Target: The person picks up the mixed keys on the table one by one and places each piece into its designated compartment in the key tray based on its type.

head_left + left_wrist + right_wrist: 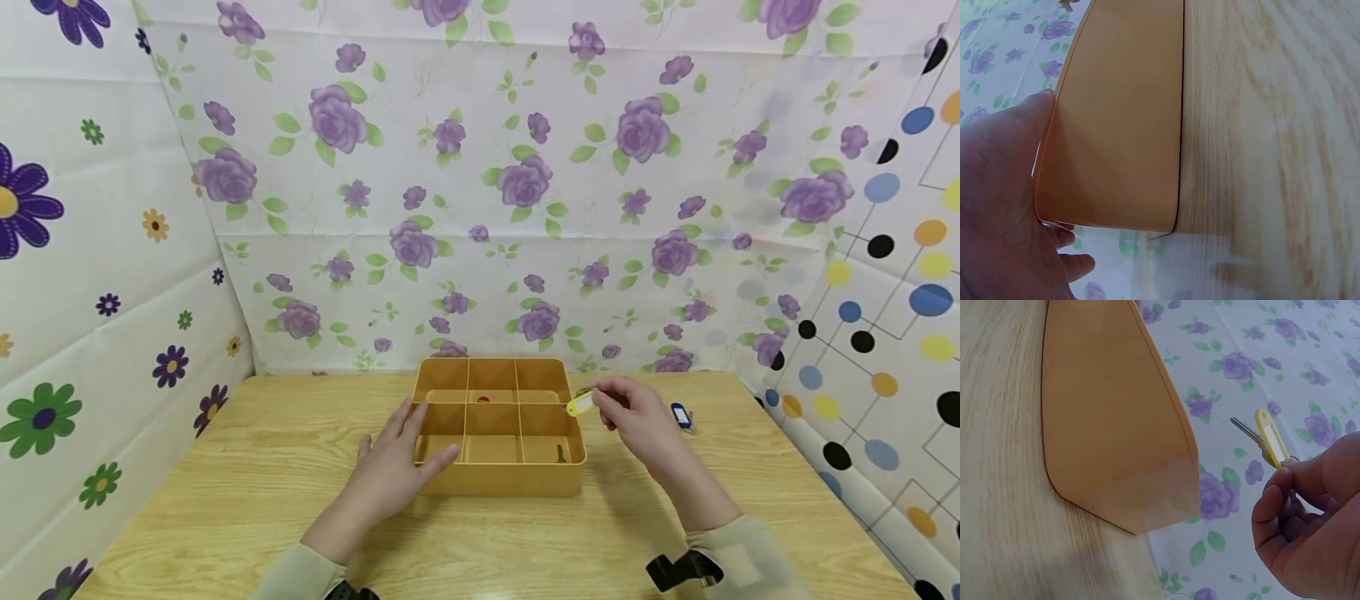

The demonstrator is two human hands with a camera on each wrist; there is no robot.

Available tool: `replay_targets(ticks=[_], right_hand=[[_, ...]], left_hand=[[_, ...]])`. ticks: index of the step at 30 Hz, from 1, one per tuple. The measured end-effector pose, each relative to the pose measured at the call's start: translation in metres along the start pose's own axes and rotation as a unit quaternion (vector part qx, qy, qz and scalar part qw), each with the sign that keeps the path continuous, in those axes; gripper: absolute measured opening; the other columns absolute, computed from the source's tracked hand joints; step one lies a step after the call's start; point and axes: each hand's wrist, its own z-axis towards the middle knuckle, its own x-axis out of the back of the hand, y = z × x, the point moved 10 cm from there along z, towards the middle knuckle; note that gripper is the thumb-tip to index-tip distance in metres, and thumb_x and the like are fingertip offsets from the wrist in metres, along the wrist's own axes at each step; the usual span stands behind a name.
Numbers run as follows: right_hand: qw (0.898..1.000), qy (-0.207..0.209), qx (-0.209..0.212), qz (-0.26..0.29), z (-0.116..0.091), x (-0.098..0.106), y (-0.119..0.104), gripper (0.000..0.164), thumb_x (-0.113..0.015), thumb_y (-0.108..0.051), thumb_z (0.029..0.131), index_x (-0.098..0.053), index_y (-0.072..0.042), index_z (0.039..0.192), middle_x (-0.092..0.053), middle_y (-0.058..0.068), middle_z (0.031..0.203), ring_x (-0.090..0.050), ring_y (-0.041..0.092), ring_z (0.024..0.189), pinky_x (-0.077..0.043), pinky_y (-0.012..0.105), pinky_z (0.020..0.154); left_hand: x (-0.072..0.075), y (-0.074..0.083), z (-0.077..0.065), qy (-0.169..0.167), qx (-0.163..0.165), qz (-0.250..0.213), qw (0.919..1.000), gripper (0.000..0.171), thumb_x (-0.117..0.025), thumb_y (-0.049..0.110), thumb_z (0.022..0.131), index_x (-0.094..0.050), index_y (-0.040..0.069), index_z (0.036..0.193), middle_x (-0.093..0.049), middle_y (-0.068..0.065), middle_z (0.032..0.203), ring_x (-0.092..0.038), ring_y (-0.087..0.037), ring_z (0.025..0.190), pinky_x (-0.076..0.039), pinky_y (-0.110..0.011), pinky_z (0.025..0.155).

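Pale cream right sleeve (746,550) reaches in over a broad, light wood-grain desk (225,500). On it stands a tan, open, six-compartment box (502,481). The left hand (386,482) rests at its left end, grip spread, apparently steadying it. The right hand (633,417) has its grip pinching a yellow oblong plastic key tag (580,403) with a metal key (1247,431), just beside the box's right rim. A blue plastic key tag (681,415) lies farther right. Placing the yellow tag looks like the step in hand; the next move likely calls for shifting it leftward over a compartment, lowering it and loosening the pinch. Which compartment, I cannot tell.
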Motion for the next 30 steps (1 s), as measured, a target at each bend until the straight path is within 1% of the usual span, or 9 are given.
replay_targets(ticks=[6, 12, 19, 24, 30], right_hand=[[1.000, -0.011, 0.007, -0.015, -0.002, -0.008, 0.002, 0.025, -0.060, -0.011, 0.116, -0.069, 0.005, 0.133, -0.062, 0.010, 0.093, -0.053, 0.024, 0.079, -0.046, 0.031, 0.065], [1.000, -0.020, 0.004, -0.016, -0.003, -0.013, 0.002, 0.024, -0.060, -0.010, 0.115, -0.070, 0.003, 0.133, -0.062, 0.016, 0.094, -0.053, 0.024, 0.079, -0.046, 0.031, 0.065], [0.998, -0.055, -0.012, -0.030, -0.007, -0.029, 0.012, 0.023, -0.060, -0.011, 0.116, -0.071, -0.001, 0.133, -0.061, 0.015, 0.096, -0.051, 0.024, 0.079, -0.041, 0.030, 0.061], [0.997, -0.056, -0.011, -0.044, -0.008, -0.032, 0.015, 0.021, -0.062, -0.012, 0.115, -0.074, -0.004, 0.130, -0.063, 0.018, 0.100, -0.052, 0.024, 0.079, -0.042, 0.029, 0.060], [0.996, -0.062, -0.004, -0.062, -0.007, -0.035, 0.015, 0.020, -0.062, -0.013, 0.115, -0.075, -0.006, 0.128, -0.060, 0.012, 0.102, -0.052, 0.024, 0.078, -0.041, 0.030, 0.059]], left_hand=[[-0.001, 0.001, 0.001, 0.000, -0.001, -0.001, 1.0000, 0.103, -0.055, 0.079, 0.104, -0.020, 0.017, 0.179, -0.011, -0.015, 0.184, -0.028, -0.047, 0.163, -0.004, -0.083, 0.124], [0.000, 0.002, 0.001, -0.001, 0.000, -0.001, 1.0000, 0.103, -0.055, 0.078, 0.104, -0.021, 0.016, 0.178, -0.012, -0.016, 0.184, -0.028, -0.048, 0.163, -0.004, -0.083, 0.123], [0.000, 0.002, -0.001, -0.002, 0.000, -0.001, 1.0000, 0.102, -0.057, 0.076, 0.104, -0.022, 0.014, 0.178, -0.013, -0.016, 0.184, -0.025, -0.046, 0.164, -0.004, -0.084, 0.123], [-0.002, 0.001, 0.000, -0.005, -0.001, -0.005, 1.0000, 0.102, -0.059, 0.074, 0.105, -0.022, 0.014, 0.178, -0.011, -0.015, 0.184, -0.023, -0.045, 0.165, -0.004, -0.084, 0.123], [-0.001, 0.001, 0.001, -0.005, 0.000, -0.010, 0.9999, 0.101, -0.059, 0.073, 0.106, -0.022, 0.013, 0.178, -0.011, -0.017, 0.184, -0.026, -0.047, 0.164, -0.003, -0.085, 0.122]])
